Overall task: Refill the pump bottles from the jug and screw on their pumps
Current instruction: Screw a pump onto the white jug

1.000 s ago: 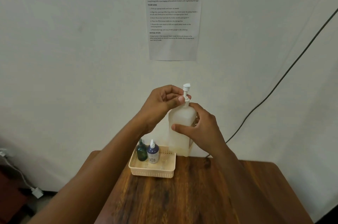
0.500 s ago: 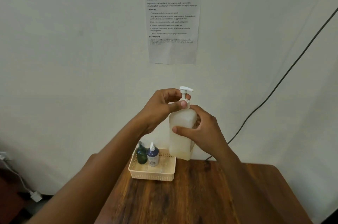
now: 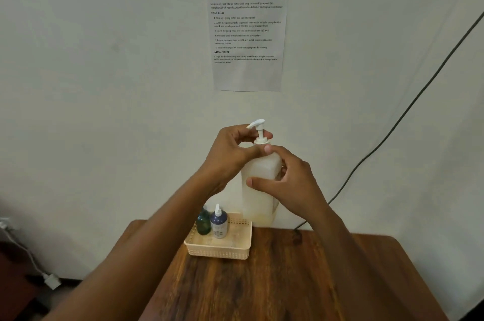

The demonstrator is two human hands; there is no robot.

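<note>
1. A person held a large translucent jug (image 3: 258, 189) upright in the air, above the far edge of a wooden table (image 3: 275, 281) and in front of a pale wall (image 3: 104, 59).
2. The right hand (image 3: 290, 182) wrapped the jug's body from the right, with the thumb across its front face and the fingers curled round the far side.
3. The left hand (image 3: 233, 149) was closed round the jug's neck, pinching the collar of a white pump (image 3: 259, 130) between thumb and fingers.
4. The pump sat in the jug's mouth, its stem upright and its spout pointing left, over the left hand.
5. A shallow layer of yellowish liquid showed at the jug's bottom; the rest looked cloudy and empty.
6. A cream basket (image 3: 218, 248) stood on the table just below and to the left of the jug.
7. Two small bottles stood upright and side by side in the basket's back left corner: a green bottle (image 3: 203, 222), its top hidden by the left forearm, and a blue bottle (image 3: 218, 223) with a white pump on it.
8. A printed sheet (image 3: 247, 30) hung on the wall above the hands.
9. A dark cable (image 3: 392, 127) ran slantwise down the wall at right toward the table's back edge.
10. A white plug (image 3: 52, 280) and its cord lay low at the left.
</note>
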